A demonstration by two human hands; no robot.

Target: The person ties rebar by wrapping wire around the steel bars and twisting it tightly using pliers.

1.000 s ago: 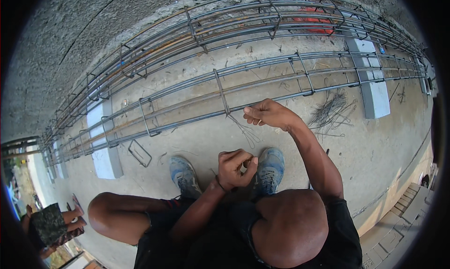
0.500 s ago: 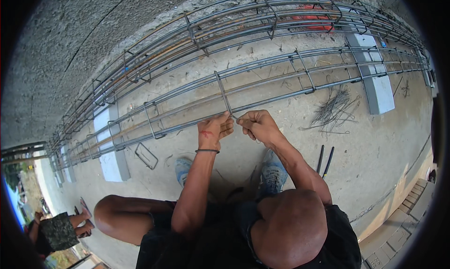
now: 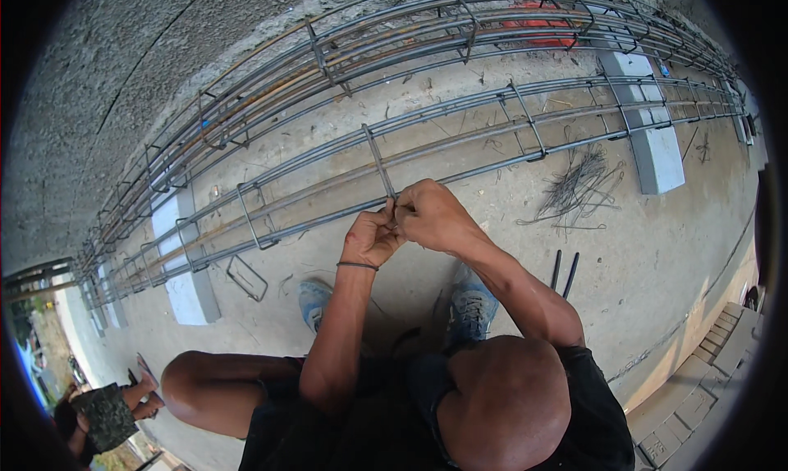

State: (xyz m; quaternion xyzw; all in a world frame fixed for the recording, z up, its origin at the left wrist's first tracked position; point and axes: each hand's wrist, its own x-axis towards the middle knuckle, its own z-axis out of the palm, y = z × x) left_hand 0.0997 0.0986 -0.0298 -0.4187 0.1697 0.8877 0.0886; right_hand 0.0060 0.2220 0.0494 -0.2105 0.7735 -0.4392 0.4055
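Observation:
A long rebar cage (image 3: pixel 312 176) of grey and rusty bars runs across in front of me. One square steel stirrup (image 3: pixel 378 161) wraps its bars, and both my hands meet at its near lower corner, against the nearest bar. My left hand (image 3: pixel 369 236) is closed there, fingers curled and thumb up by the stirrup. My right hand (image 3: pixel 437 217) pinches right beside it, its knuckles toward the bars. What lies between the fingertips is hidden and too small to name.
A second rebar cage (image 3: pixel 394 40) lies behind, along the rough wall (image 3: pixel 90 102). Pale blocks (image 3: pixel 659 155) hold the cages up. Loose tie wires (image 3: pixel 579 192), dark tool handles (image 3: pixel 564 272) and a loose stirrup (image 3: pixel 247 278) lie on the concrete floor. Another person's legs (image 3: pixel 141 393) show at far left.
My right hand has moved left and slightly up, closing the small gap to my left hand at the stirrup corner. My left wrist has turned slightly. The whole view has shifted a little.

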